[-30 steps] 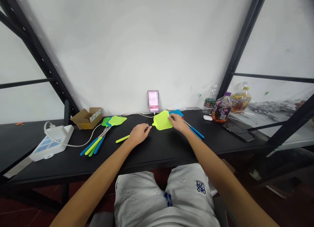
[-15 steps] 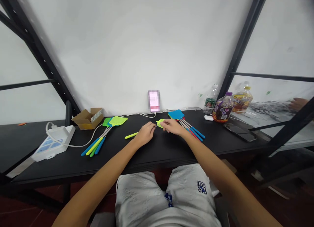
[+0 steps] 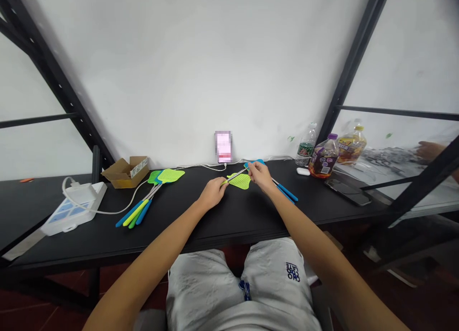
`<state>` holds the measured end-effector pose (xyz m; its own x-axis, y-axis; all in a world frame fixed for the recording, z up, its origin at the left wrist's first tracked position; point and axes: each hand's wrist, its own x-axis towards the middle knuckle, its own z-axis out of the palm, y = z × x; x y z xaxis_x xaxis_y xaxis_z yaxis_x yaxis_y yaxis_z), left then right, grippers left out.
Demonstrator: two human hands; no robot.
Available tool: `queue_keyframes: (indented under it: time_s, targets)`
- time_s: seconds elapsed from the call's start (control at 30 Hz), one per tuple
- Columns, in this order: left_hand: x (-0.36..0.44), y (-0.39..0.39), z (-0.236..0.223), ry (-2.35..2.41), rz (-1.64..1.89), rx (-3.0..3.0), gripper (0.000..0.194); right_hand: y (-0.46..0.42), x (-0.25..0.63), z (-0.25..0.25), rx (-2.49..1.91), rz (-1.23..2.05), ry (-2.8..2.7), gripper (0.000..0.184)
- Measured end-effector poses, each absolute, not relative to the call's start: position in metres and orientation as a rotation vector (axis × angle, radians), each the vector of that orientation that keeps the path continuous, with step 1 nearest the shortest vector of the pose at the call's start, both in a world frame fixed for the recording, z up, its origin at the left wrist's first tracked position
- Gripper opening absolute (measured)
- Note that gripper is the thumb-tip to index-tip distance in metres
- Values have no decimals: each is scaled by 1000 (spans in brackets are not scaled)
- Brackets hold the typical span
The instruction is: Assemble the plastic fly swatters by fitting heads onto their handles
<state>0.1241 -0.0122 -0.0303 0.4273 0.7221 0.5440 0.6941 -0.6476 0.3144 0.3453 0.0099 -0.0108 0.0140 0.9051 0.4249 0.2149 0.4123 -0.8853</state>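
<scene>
My left hand (image 3: 213,193) is closed around the lime end of a fly swatter, whose thin metal rod (image 3: 237,174) slants up to the right. My right hand (image 3: 261,176) pinches the rod's other end. A lime mesh swatter head (image 3: 239,181) is just under the rod, between my hands; whether the two are joined I cannot tell. Behind my right hand a pile of blue-handled swatters (image 3: 287,192) is partly hidden. On the left lies another bunch of swatters with lime and green mesh heads (image 3: 171,176) and blue, lime and green handles (image 3: 134,213).
A lit phone (image 3: 224,147) leans on the wall, with its cable along the black table (image 3: 201,230). At left are an open cardboard box (image 3: 126,173) and a white power strip (image 3: 73,209). Drink bottles (image 3: 324,156), a white case (image 3: 303,171) and a dark phone (image 3: 347,192) stand or lie right.
My right hand has let go of the mesh head and moved right and up onto the rod. More of the head and rod shows, and the lime handle left of my left hand is out of sight.
</scene>
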Motion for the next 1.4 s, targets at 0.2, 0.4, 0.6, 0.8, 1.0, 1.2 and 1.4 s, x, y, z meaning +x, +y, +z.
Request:
queue_keyframes:
  time_s: [0.2,0.4,0.6,0.8,1.0,1.2,1.4]
  targets:
    - [135,-24,-25,1172,1081,2577,23,-2,328,-17,-879,1171,-1706,47]
    - [137,-25,-22,1201,1001,2537,24,-1,324,-17,-828,1144,-1585,49]
    - [127,-20,-21,1297,990,2528,27,12,345,-10,-928,930,-1280,53]
    - [106,-3,-28,1489,1060,2485,17,18,369,-11,-1221,464,-1396,50]
    - [100,4,-29,1572,1105,2516,16,12,351,-21,-1158,366,-2016,44]
    - [101,5,-30,1574,1099,2515,18,10,351,-26,-1152,383,-2165,42]
    - [104,0,-28,1510,1045,2525,20,11,349,-21,-1114,307,-1966,42]
